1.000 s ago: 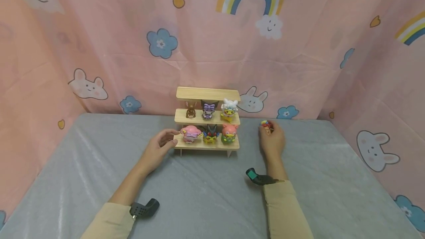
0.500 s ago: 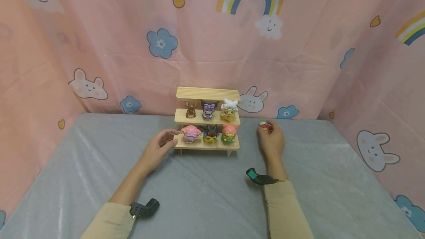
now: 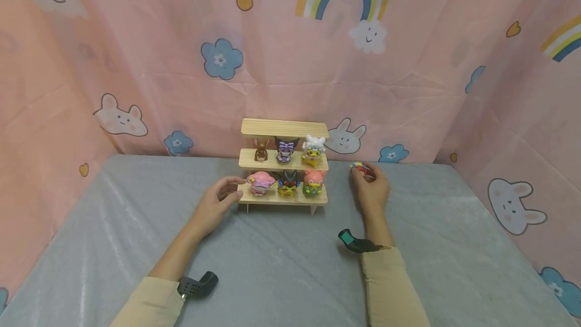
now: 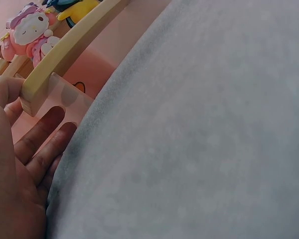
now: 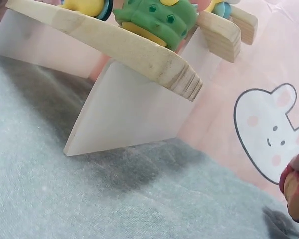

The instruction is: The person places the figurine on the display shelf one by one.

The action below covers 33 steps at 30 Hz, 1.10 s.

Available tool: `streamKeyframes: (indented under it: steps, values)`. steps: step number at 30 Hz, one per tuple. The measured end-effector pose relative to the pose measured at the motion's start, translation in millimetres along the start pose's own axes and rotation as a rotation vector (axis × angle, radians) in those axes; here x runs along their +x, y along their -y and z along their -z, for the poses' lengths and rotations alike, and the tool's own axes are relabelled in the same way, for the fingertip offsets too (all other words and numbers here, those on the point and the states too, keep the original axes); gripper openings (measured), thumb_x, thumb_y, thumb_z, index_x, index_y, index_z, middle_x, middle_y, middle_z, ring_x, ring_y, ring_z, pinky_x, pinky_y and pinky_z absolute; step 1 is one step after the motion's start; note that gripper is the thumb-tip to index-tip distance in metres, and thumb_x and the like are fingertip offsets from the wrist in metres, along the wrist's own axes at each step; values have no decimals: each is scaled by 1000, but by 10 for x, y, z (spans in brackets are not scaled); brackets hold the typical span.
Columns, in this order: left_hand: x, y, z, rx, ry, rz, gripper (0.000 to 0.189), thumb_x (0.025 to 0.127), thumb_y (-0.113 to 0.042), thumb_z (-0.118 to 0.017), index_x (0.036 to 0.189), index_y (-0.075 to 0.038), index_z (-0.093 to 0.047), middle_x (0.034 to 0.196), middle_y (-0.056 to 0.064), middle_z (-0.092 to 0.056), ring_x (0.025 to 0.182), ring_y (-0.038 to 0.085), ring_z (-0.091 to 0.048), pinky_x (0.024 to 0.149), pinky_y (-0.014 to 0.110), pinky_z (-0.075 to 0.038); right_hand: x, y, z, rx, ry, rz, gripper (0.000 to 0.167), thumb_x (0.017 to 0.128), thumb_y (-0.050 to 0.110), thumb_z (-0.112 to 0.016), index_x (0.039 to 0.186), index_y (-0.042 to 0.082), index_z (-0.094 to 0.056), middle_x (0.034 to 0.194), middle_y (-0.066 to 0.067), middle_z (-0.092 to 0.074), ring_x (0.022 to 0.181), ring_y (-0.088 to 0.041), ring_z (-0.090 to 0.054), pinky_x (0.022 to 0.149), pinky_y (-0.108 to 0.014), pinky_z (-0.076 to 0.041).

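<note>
In the head view, my left hand [image 3: 217, 205] is at the left end of a three-tier wooden display stand [image 3: 281, 201]. Its thumb and index finger hold the bottom shelf's end, and in the left wrist view the other fingers [image 4: 42, 134] reach out below the board. To the right of the stand, my right hand [image 3: 373, 191] pinches a small figurine [image 3: 358, 166] with red, yellow and blue on top. Most of that figurine hides behind the fingers; the right wrist view catches its tan and red side [image 5: 296, 194] close above the cloth.
The bottom tier bears a pink figurine [image 3: 260, 184], a black-eared yellow one [image 3: 288, 184] and a coral-and-green one [image 3: 313, 183]. Above stand a brown figurine [image 3: 260, 151], a purple-bowed one [image 3: 285, 150] and a white-hatted one [image 3: 313, 150]. A pink printed curtain [image 3: 281, 95] hangs behind the grey cloth [image 3: 281, 266].
The figurine in my right hand has tipped and shifted slightly left, with the fingers turning it. My left hand and the stand have stayed where they were.
</note>
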<state>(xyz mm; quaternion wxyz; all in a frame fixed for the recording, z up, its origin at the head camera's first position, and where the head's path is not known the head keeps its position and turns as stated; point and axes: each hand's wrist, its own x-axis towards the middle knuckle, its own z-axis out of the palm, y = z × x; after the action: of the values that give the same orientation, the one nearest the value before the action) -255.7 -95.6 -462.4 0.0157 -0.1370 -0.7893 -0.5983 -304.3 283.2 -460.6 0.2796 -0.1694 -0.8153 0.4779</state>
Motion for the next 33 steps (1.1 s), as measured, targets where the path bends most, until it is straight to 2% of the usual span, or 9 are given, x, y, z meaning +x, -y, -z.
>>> streamKeyframes:
  steps: [4, 9, 13, 17, 20, 25, 28, 33]
  values:
    - [1, -3, -3, -1, -1, 0, 30, 101, -18, -60, 129, -5, -61, 126, 18, -66, 119, 30, -60, 104, 50, -46, 2, 6, -8, 84, 25, 46, 37, 91, 23, -73, 125, 8, -69, 111, -16, -70, 70, 5, -58, 59, -7, -46]
    - [0, -8, -4, -2, -2, -1, 31, 101, -17, -60, 129, -5, -61, 127, 18, -66, 120, 30, -60, 105, 51, -46, -11, 41, 0, 108, 96, 73, 33, 95, 23, -69, 126, 11, -69, 113, -14, -70, 73, 4, -58, 66, -8, -45]
    - [-2, -19, -6, -4, -4, -5, 30, 101, -17, -60, 128, -5, -61, 127, 18, -66, 120, 31, -60, 106, 51, -46, -7, 56, 3, 151, 145, 30, 36, 97, 23, -67, 130, 11, -66, 121, -14, -68, 82, 1, -60, 69, -8, -47]
    - [1, -11, -7, -2, -5, -2, 30, 101, -17, -60, 128, -5, -61, 127, 18, -66, 119, 30, -60, 106, 51, -46, -2, 72, 10, 258, 191, -49, 42, 100, 24, -63, 141, 13, -58, 133, -15, -61, 83, 0, -65, 70, -10, -53]
    - [3, 2, -6, 3, -3, 5, 31, 101, -18, -60, 129, -6, -61, 127, 18, -66, 120, 30, -60, 106, 51, -46, -2, 88, 14, 356, 217, -100, 44, 102, 22, -60, 144, 12, -55, 132, -14, -58, 74, -4, -70, 68, -15, -57]
    - [2, 5, -3, 3, 1, 3, 31, 102, -19, -59, 129, -6, -60, 127, 17, -66, 119, 30, -60, 106, 50, -46, 4, 105, 5, 414, 207, -109, 41, 100, 16, -64, 139, 8, -57, 119, -5, -57, 76, -6, -70, 68, -18, -58]
    - [3, 3, 1, 3, 0, -7, 31, 102, -19, -59, 129, -5, -61, 126, 17, -66, 119, 29, -60, 105, 50, -46, 4, 104, 0, 394, 192, -99, 39, 97, 17, -67, 134, 8, -58, 116, -1, -57, 78, -4, -67, 69, -16, -57]
    - [14, 20, 0, -2, -1, -6, 30, 101, -18, -59, 129, -5, -61, 125, 18, -67, 118, 29, -61, 105, 50, -46, 8, 89, -11, 390, 175, -101, 27, 92, 14, -73, 115, 12, -59, 115, 2, -58, 74, 0, -66, 68, -15, -56]
